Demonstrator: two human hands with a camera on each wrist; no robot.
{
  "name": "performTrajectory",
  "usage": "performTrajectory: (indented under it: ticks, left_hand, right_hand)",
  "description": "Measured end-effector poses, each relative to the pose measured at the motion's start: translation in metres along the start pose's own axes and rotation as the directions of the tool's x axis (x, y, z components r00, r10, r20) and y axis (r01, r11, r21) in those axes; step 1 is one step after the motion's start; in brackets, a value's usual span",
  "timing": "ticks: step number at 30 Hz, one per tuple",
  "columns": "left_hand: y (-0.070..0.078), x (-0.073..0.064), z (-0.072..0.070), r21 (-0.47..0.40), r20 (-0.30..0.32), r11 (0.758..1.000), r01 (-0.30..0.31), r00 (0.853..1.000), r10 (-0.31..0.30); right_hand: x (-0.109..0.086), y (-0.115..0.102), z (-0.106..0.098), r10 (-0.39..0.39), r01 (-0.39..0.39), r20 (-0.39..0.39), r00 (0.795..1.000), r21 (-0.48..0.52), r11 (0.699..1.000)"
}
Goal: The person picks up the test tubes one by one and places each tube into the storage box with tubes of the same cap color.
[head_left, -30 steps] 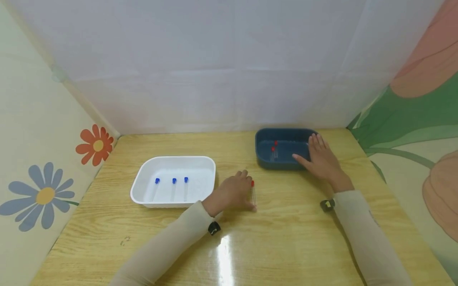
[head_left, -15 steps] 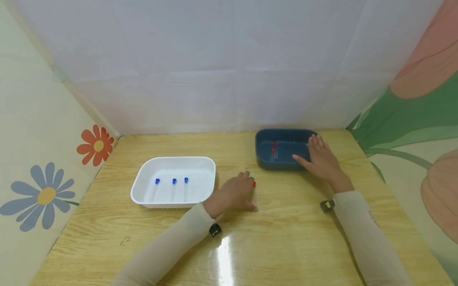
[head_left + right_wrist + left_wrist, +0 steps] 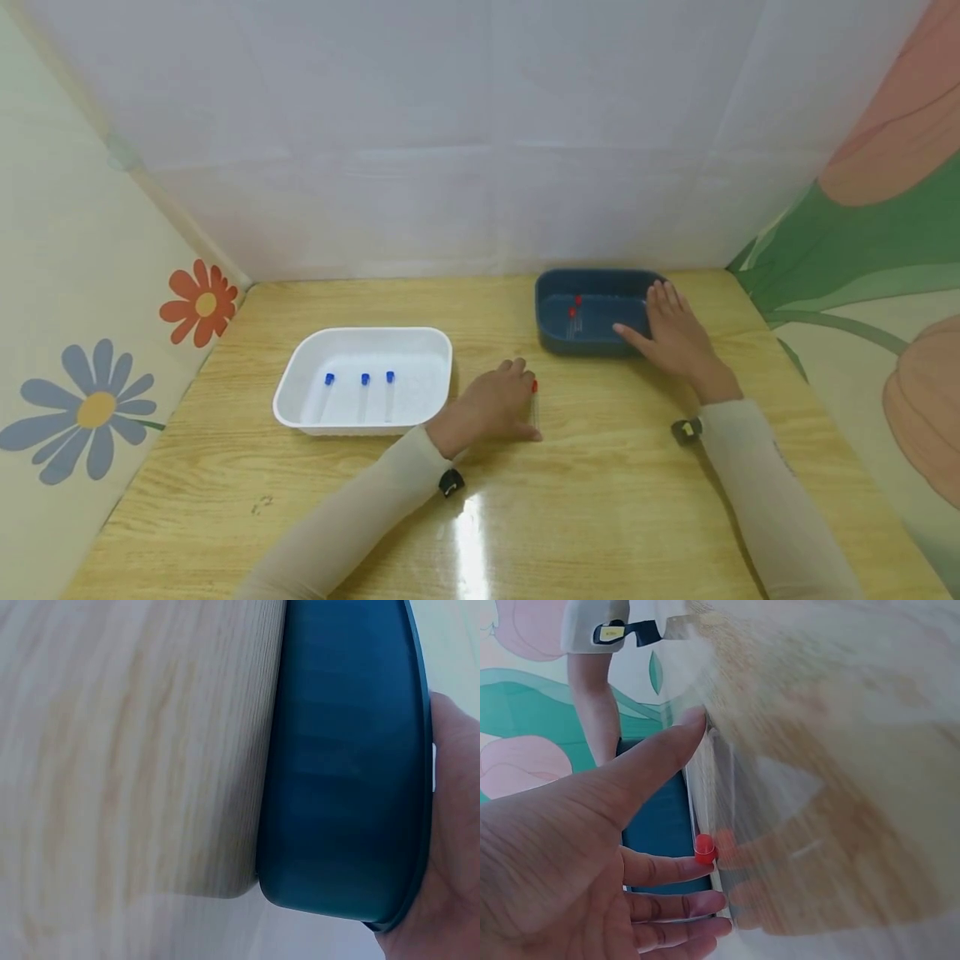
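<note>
A clear test tube with a red cap [image 3: 535, 387] lies on the table. My left hand [image 3: 493, 402] pinches it lengthwise: in the left wrist view the thumb [image 3: 686, 731] is at the bottom end and the index finger touches the cap. The other left fingers extend below, not curled. At the back right, my right hand [image 3: 678, 337] rests on the right end of a dark blue tub [image 3: 615, 312], fingers straight along its rim and thumb over the front edge. Inside the tub lie two red-capped tubes [image 3: 576, 315]. The right wrist view shows the tub's outer wall [image 3: 337, 765].
A white tray [image 3: 423, 362] on the left holds three blue-capped tubes [image 3: 365, 392]. The wooden table [image 3: 600, 500] meets a white-covered wall [image 3: 412, 192] behind. Side walls carry painted flowers [image 3: 93, 410].
My left hand and the red-capped test tube have shifted slightly to the right, then nearly stopped. My right hand, the tub and the tray have stayed in place.
</note>
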State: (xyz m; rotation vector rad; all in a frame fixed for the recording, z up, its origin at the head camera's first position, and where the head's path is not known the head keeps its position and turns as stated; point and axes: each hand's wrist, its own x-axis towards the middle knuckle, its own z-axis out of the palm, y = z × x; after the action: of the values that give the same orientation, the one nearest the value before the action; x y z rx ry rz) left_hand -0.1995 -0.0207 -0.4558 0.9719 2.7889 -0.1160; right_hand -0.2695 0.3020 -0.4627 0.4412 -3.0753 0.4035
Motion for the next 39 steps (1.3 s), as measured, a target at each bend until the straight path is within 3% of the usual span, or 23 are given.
performTrajectory:
  ticks: [18, 25, 39]
  left_hand:
    - [-0.008, 0.001, 0.006, 0.013, -0.104, 0.998, -0.068, 0.992, 0.069]
    - [-0.011, 0.002, 0.001, 0.028, -0.144, 0.995, -0.093, 0.985, 0.096]
    - [-0.019, 0.007, -0.010, 0.016, -0.139, 0.992, -0.125, 0.982, 0.126]
  right_hand:
    - [-0.001, 0.000, 0.002, 0.006, -0.005, -0.010, 1.000, 0.013, 1.000]
    - [0.000, -0.001, 0.002, 0.005, -0.005, -0.011, 1.000, 0.018, 1.000]
    - [-0.002, -0.003, -0.001, 0.008, -0.008, -0.010, 1.000, 0.016, 1.000]
